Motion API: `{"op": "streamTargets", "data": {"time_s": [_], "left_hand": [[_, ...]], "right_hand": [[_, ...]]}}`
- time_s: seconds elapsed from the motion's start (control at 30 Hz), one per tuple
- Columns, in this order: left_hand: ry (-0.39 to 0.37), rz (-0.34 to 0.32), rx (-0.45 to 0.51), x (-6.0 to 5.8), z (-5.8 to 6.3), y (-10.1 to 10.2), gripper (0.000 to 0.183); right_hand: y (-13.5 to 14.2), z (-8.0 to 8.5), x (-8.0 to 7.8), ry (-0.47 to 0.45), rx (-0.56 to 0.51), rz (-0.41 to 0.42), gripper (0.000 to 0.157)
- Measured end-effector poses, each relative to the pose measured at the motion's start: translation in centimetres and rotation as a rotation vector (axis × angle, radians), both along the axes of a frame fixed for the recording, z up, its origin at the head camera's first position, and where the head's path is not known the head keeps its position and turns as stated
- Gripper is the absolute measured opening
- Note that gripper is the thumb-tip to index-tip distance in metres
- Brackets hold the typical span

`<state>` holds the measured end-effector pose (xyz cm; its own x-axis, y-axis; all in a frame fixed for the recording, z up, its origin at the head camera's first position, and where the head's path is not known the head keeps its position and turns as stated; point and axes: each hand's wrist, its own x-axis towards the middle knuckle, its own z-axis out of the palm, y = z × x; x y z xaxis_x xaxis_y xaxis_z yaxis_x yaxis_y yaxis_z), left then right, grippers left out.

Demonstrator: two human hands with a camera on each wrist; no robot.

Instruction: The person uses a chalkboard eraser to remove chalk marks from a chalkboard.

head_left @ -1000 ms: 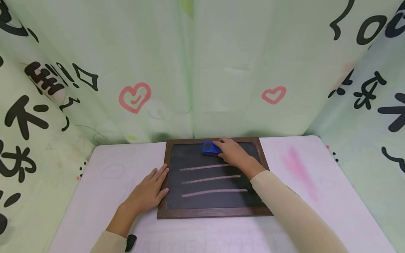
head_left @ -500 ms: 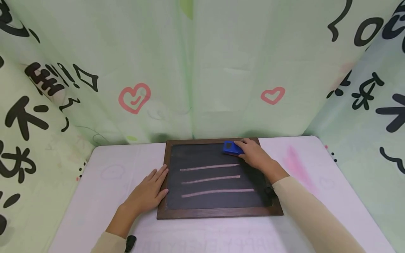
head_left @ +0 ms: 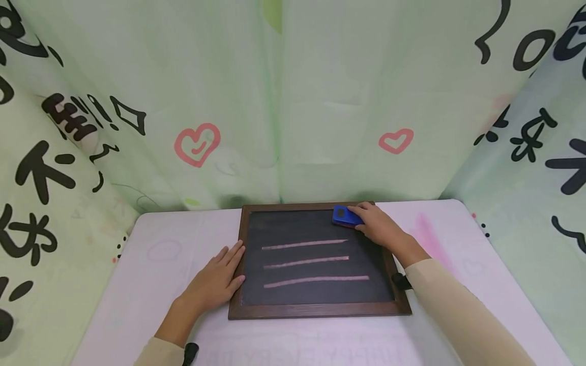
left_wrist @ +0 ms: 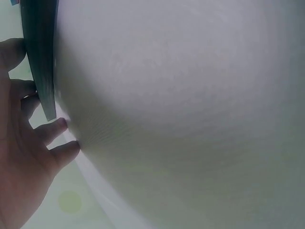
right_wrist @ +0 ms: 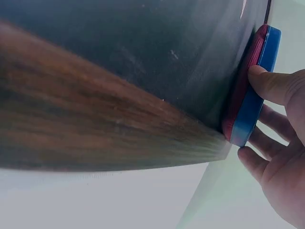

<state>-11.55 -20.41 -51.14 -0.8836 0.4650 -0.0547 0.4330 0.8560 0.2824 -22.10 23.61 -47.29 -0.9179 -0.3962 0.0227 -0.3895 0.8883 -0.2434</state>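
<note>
A wood-framed blackboard (head_left: 293, 295) lies on the table, with three pink chalk lines (head_left: 316, 279) across its dark surface. Near its upper right corner, my right hand (head_left: 382, 226) grips a blue eraser (head_left: 346, 216). The right wrist view shows the eraser's red felt (right_wrist: 244, 81) face against the board, thumb on one side and fingers on the other. My left hand (head_left: 214, 278) rests at the board's left edge, fingertips on the wooden frame. In the left wrist view, the thumb and some fingers of the left hand (left_wrist: 24, 148) touch the frame (left_wrist: 40, 52), others the table.
The white table (head_left: 174, 239) has a pink smudge (head_left: 432, 239) to the right of the board. Pale green curtains (head_left: 320, 101) with black characters and red hearts stand behind and at both sides. Dark straps sit at both wrists.
My right hand has moved the eraser rightward along the top of the board, slowing in the last half second. The left hand stays in place. The view has shifted slightly.
</note>
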Motion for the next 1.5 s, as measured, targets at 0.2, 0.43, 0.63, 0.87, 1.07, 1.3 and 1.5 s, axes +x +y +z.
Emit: {"op": "streamTargets", "data": {"time_s": [0.2,0.43,0.63,0.87,1.07,1.3,1.5], "left_hand": [[-0.007,0.010,0.011,0.3,0.4,0.0,0.070],[-0.010,0.005,0.010,0.2,0.4,0.1,0.069],[-0.005,0.002,0.016,0.3,0.2,0.1,0.069],[0.020,-0.009,0.011,0.1,0.1,0.1,0.068],[-0.007,0.000,-0.005,0.1,0.1,-0.1,0.070],[0.004,0.000,-0.005,0.1,0.2,-0.3,0.070],[-0.001,-0.005,-0.008,0.0,0.1,-0.2,0.070]], "right_hand": [[-1.1,-0.3,-0.4,0.012,0.002,0.049,0.057],[-3.3,0.0,-0.7,-0.042,0.031,0.052,0.058],[-5.7,0.2,-1.1,-0.092,0.067,0.050,0.061],[-8.8,0.3,-1.6,-0.112,0.105,0.083,0.061],[-11.5,0.3,-2.3,-0.120,0.130,0.132,0.062],[-14.5,0.3,-3.1,-0.111,0.154,0.181,0.062],[-17.1,0.1,-3.2,-0.102,0.196,0.213,0.062]]}}
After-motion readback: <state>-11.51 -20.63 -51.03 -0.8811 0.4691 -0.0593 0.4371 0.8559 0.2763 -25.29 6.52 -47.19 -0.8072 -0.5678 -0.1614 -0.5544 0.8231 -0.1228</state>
